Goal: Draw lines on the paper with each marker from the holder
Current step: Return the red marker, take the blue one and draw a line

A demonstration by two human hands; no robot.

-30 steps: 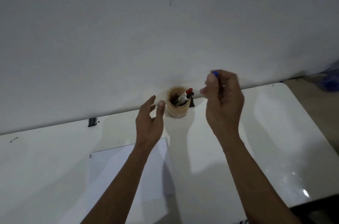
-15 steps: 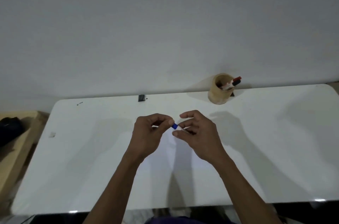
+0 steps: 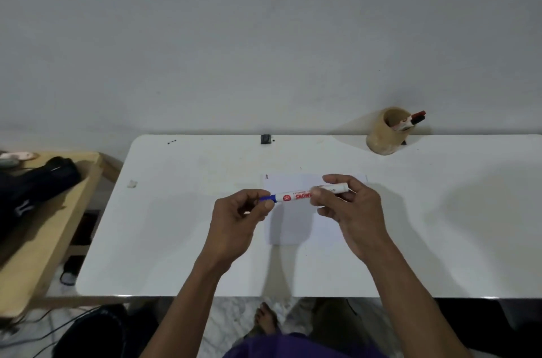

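A white marker [image 3: 296,196] with a blue cap end and red lettering lies level between my hands, above the white paper [image 3: 293,222]. My right hand [image 3: 349,211] grips the barrel. My left hand [image 3: 237,217] pinches the blue cap at the marker's left end. The paper lies flat in the middle of the white table [image 3: 176,240] and carries a small dark mark near its top left corner. A round tan holder [image 3: 384,134] stands at the table's far right edge against the wall, with a red-capped and a black-capped marker [image 3: 410,121] leaning out of it.
A small black clip [image 3: 265,139] sits at the table's far edge. A scrap [image 3: 132,184] lies near the left edge. A wooden bench [image 3: 44,225] with a black bag [image 3: 35,184] stands to the left. My bare foot [image 3: 265,318] shows under the table.
My right hand brought the blue marker from near the holder down over the paper. My left hand came to its cap end. More of the barrel now shows between the hands.
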